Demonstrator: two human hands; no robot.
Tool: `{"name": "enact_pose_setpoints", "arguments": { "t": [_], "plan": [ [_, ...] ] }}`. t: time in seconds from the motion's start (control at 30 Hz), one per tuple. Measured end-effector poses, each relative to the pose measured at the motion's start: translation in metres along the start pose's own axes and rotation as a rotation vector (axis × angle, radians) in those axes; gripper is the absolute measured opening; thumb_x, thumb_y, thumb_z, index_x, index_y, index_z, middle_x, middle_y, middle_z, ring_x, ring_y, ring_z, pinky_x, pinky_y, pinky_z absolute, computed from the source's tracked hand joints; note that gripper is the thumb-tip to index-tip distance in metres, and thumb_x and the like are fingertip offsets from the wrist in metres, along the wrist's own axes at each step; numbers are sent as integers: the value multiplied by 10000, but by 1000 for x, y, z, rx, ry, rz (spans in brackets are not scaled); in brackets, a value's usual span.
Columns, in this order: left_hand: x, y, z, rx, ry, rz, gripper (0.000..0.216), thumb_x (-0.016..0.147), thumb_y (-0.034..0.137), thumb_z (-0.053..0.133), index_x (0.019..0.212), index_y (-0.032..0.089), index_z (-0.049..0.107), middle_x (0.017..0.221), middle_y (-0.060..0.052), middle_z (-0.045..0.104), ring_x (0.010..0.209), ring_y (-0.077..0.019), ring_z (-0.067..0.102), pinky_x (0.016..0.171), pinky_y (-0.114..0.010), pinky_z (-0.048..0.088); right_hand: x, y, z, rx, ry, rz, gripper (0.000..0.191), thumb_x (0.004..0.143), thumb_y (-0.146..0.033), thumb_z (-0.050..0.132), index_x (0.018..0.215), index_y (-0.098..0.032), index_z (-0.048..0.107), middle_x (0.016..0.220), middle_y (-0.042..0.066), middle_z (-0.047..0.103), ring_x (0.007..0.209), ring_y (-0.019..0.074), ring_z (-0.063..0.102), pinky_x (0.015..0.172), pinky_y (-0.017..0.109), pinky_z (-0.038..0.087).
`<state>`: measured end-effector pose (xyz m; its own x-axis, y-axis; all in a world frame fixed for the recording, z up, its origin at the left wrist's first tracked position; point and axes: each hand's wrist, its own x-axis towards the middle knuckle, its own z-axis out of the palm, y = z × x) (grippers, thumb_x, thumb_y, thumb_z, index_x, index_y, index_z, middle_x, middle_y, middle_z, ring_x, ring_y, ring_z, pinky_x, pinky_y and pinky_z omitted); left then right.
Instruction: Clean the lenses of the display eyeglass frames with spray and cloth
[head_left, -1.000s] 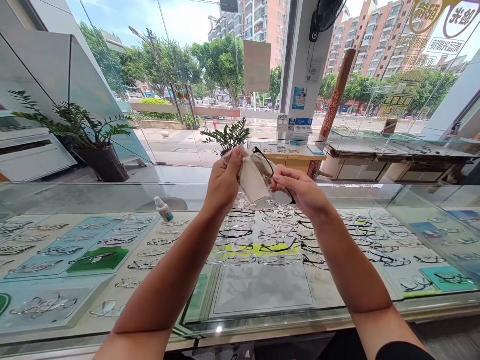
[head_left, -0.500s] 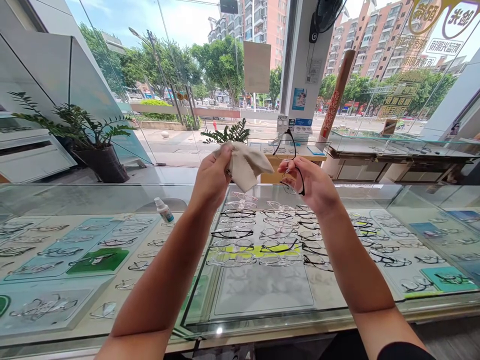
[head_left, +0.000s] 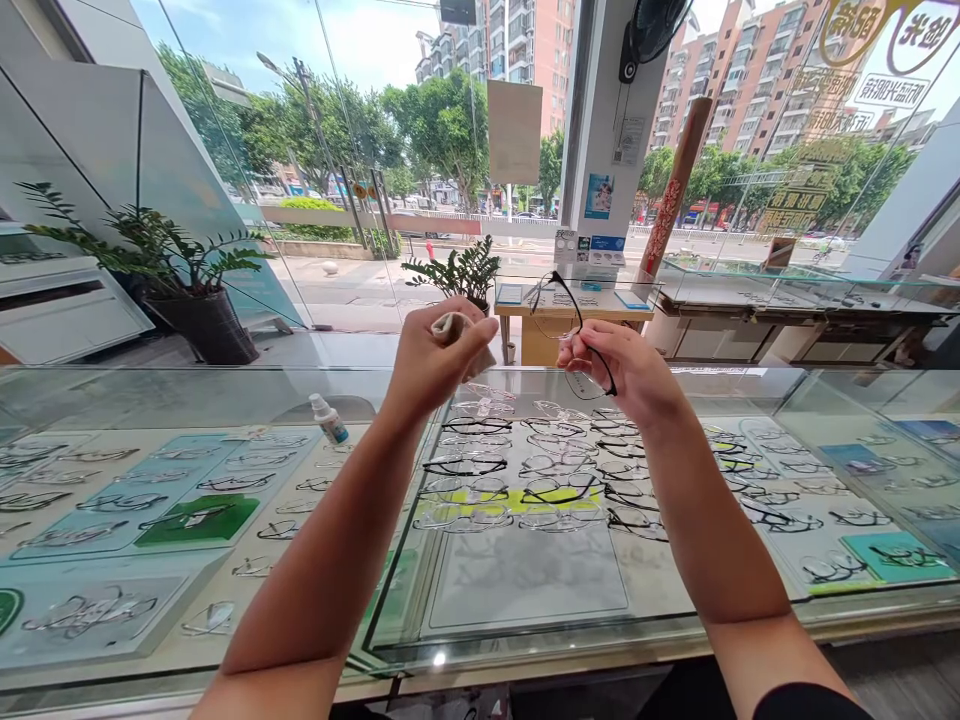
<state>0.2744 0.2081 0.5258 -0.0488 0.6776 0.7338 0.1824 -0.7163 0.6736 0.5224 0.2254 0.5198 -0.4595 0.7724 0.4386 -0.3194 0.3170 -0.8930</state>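
Note:
Above the glass counter, my left hand [head_left: 439,355] is closed round a bunched beige cleaning cloth [head_left: 450,325], most of it tucked inside the fingers. To its right my right hand [head_left: 619,365] pinches a pair of eyeglasses [head_left: 568,292] with a dark upper rim and clear lenses. One lens stands above the fingers and the other hangs below them. Cloth and eyeglasses are apart. Beneath both hands, rows of spectacle frames [head_left: 559,460] lie inside the counter.
A white spray bottle [head_left: 328,418] stands on the glass counter [head_left: 525,600] at the left. Beyond the counter are a potted plant [head_left: 202,320], a low display table [head_left: 551,345] and a slanted wooden post [head_left: 675,190]. A wall fan [head_left: 649,30] hangs above.
The cloth, spread out and hanging before, is now gathered into my left hand. The eyeglasses have tilted and shifted slightly left in my right hand.

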Motion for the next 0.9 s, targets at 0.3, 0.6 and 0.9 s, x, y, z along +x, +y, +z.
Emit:
{"name": "enact_pose_setpoints", "arguments": {
  "t": [0.3,0.6,0.9],
  "plan": [
    [-4,0,-5,609,-216,485,860,815,665,914,1488,228,606,826,19,706,633,-143,611,626,-273,484,-4,-8,-6,-218,-152,33,253,923,-399,725,733,-233,737,804,28,739,838,185,674,834,338,498],
    [-4,-6,-1,667,-108,681,813,801,789,849,1426,290,703,1297,-121,744,987,-237,735,815,-350,628,-9,-15,-2,-336,-174,-6,259,953,-368,680,735,-247,749,786,13,761,808,179,673,855,350,504],
    [-7,-5,6,611,-92,750,698,859,674,875,1415,298,684,1292,-107,762,1068,-251,759,778,-344,648,-20,-24,5,-560,-83,-147,308,1004,-377,633,755,-227,737,797,13,775,810,176,693,852,361,539]
  ]
}}
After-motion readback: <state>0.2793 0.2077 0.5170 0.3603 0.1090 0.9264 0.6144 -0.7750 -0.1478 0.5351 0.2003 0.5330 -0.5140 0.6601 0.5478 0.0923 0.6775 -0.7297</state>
